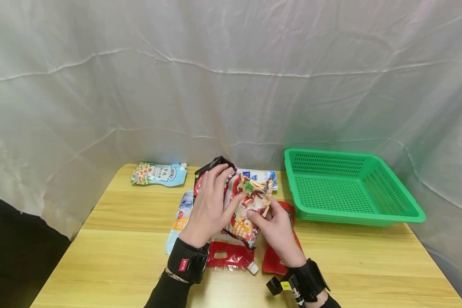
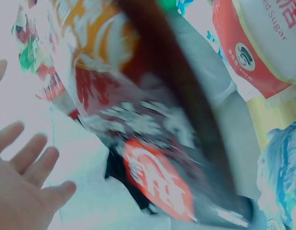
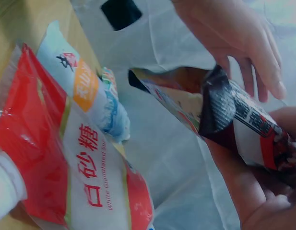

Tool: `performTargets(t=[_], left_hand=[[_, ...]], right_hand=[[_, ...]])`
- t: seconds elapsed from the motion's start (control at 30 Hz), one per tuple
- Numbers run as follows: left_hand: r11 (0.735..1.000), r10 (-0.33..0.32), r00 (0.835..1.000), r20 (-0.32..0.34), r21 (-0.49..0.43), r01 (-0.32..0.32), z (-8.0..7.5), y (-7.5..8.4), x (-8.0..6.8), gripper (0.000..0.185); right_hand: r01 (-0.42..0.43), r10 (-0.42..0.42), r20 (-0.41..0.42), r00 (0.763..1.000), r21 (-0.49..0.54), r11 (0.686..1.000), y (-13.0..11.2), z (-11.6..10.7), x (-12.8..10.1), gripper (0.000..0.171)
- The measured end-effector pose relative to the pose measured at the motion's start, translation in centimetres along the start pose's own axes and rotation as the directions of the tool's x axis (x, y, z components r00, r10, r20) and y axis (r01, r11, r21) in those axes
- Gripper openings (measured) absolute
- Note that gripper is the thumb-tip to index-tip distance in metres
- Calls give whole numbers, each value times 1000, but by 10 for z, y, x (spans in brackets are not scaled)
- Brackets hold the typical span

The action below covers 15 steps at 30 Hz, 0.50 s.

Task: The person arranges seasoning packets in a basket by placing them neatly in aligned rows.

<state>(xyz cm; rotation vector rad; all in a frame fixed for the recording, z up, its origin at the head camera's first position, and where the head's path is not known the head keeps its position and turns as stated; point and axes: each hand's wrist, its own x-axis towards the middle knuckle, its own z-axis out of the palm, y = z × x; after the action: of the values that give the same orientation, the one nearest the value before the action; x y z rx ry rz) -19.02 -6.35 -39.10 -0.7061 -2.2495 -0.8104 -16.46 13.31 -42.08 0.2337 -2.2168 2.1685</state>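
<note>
In the head view, a food packet [image 1: 243, 226] with a red and dark print is held above the table, tilted. My right hand [image 1: 277, 231] grips its lower right side, thumb on the front. My left hand [image 1: 211, 205] is over its left side; in the left wrist view the fingers [image 2: 35, 158] are spread apart from the packet [image 2: 138, 115]. The right wrist view shows a dark, gaping end on the packet [image 3: 255, 127], with the left hand [image 3: 234, 36] beside it. Beneath lies a red and white sugar bag [image 1: 231, 254] with a white cap.
A green basket [image 1: 354, 219] stands at the right rear of the wooden table. A light-blue Heinz pouch [image 1: 159, 174] lies at the back left. Around the sugar bag lie a pale blue packet [image 1: 180, 218], a red packet [image 1: 275, 260] and a blue-white packet [image 1: 269, 176].
</note>
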Motion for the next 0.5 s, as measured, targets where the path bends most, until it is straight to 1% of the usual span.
performTargets(t=[0.13,0.27,0.4,0.5], left_hand=[[997,-76,996,-45,-38,74,4,1,-1,70],[988,-144,988,-58,-67,140,6,2,-2,75],[970,-230,973,-25,-91,227,9,4,-3,82],[942,-309,951,6,-134,307,13,5,-4,86]], right_hand=[[10,-7,-100,995,28,1000,-2,-5,2,60],[51,-40,-166,985,59,997,-4,-10,3,58],[90,-69,-201,977,97,991,-7,-13,2,56],[116,-87,-226,970,116,986,-9,-13,1,57]])
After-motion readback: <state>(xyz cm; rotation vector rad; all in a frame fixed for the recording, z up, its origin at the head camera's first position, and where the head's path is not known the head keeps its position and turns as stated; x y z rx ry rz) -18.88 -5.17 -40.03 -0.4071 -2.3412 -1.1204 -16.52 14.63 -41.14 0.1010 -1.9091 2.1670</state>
